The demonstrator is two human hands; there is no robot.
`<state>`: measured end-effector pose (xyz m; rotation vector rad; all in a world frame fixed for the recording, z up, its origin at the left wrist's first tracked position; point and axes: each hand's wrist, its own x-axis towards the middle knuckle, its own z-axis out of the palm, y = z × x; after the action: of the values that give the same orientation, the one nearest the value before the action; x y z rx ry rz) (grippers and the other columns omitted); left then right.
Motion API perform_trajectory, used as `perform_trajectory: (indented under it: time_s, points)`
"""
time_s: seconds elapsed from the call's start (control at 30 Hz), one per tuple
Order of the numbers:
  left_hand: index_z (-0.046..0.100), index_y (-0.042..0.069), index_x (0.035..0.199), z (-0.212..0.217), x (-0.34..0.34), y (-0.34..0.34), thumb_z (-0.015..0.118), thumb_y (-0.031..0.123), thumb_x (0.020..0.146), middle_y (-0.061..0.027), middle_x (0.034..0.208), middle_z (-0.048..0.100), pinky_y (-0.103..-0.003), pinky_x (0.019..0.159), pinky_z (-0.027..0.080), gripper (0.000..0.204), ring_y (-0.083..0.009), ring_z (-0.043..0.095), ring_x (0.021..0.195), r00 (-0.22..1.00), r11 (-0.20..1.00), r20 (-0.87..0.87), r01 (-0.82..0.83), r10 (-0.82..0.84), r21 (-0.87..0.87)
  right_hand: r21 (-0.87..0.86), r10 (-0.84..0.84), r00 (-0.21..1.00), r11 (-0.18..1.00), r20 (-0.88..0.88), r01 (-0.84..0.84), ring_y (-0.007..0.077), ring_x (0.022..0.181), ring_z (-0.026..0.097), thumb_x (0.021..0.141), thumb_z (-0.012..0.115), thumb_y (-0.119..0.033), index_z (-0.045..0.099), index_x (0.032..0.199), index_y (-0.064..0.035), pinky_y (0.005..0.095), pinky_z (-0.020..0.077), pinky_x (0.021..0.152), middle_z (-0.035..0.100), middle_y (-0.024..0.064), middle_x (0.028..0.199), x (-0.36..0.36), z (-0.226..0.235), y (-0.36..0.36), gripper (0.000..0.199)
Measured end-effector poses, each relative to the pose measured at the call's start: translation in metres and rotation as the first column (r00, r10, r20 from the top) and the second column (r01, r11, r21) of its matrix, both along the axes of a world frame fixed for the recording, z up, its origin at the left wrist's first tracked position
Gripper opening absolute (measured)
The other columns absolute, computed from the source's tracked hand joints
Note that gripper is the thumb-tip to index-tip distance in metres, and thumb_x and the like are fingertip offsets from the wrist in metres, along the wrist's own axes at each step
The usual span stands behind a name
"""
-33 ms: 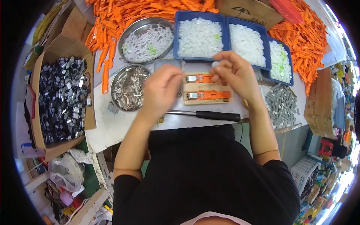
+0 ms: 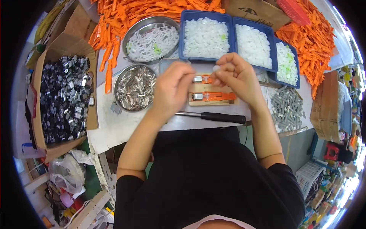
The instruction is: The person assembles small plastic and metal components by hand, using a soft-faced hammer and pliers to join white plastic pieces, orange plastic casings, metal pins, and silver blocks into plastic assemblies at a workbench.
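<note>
Working at the bench point(image 2: 114, 129), both hands over the small wooden jig point(image 2: 213, 100) in front of me

My right hand point(image 2: 238, 78) is pinching a small white plastic piece point(image 2: 216, 68) between thumb and fingertips, holding it just above the upper orange part point(image 2: 206, 79) in the jig. My left hand point(image 2: 173, 89) is curling its fingers down onto the left end of that same upper part; I cannot tell whether it is gripping anything, the fingertips are hiding it

Two orange parts are sitting in the jig, each with a small metal block at its left end. The lower orange part point(image 2: 215, 96) is lying untouched, fully in view. Judging from this, the white piece is not yet seated on the upper one, and the lower one is waiting its turn

Supplies are looking plentiful: blue trays of white pieces point(image 2: 206, 36) just beyond the jig, a steel bowl of metal pins point(image 2: 134, 87) to my left, a second steel bowl of white parts point(image 2: 151, 38) behind it, heaps of orange strips point(image 2: 312, 42) at the far edge, a cardboard box of dark metal parts point(image 2: 63, 99) far left, grey pieces point(image 2: 288, 107) on the right. A black-handled tool point(image 2: 213, 116) is lying near the bench edge, untouched
</note>
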<state>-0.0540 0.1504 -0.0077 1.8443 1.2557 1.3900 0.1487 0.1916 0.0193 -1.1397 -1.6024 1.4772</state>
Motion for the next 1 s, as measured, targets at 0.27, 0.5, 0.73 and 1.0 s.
perform_trajectory:
  time_s: [0.27,0.5,0.73,1.0]
  points:
    - [0.051,0.001,0.09,-0.006,0.016,-0.007,0.049,0.013,0.098,-0.0058,0.08,0.058,-0.025,0.062,0.048,0.015,-0.0103,0.058,0.07,0.932,0.951,0.362,0.117,-0.006,-0.286,0.644,-0.013,0.978,0.754,0.206,-0.126,0.0216,0.08,0.065,0.077,0.066,0.006,0.056,0.084,-0.0013,0.0303,0.0518,0.072,0.067,0.0109,0.09,-0.014,-0.014,-0.023,0.014]
    - [0.051,0.002,0.089,0.005,0.022,-0.012,0.047,0.014,0.099,-0.0041,0.081,0.06,-0.022,0.06,0.05,0.016,-0.0072,0.058,0.065,0.855,0.845,0.513,0.325,-0.071,-0.425,0.717,0.006,0.985,0.685,0.172,-0.13,0.0255,0.08,0.063,0.072,0.066,0.009,0.058,0.084,-0.0017,0.0316,0.051,0.068,0.063,0.0122,0.088,-0.011,-0.014,-0.027,0.018]
    - [0.052,0.002,0.092,0.016,0.01,-0.002,0.05,0.012,0.097,-0.0004,0.08,0.056,-0.02,0.062,0.047,0.011,-0.006,0.056,0.069,0.932,0.744,0.263,0.358,-0.249,-0.564,0.726,-0.009,0.978,0.672,0.211,-0.15,0.027,0.079,0.062,0.072,0.065,0.009,0.057,0.084,-0.0004,0.0318,0.0498,0.067,0.061,0.0139,0.089,-0.009,-0.017,-0.031,0.017]
    - [0.052,0.002,0.122,0.011,-0.037,0.003,0.052,0.015,0.096,-0.0058,0.108,0.059,-0.025,0.087,0.045,0.028,-0.0104,0.055,0.094,0.993,0.929,0.106,0.079,-0.043,-0.363,0.692,-0.222,0.882,0.706,0.416,-0.149,0.0297,0.079,0.057,0.077,0.062,0.001,0.055,0.082,0.0005,0.0344,0.0462,0.071,0.056,0.0118,0.084,-0.009,-0.044,-0.018,0.009]
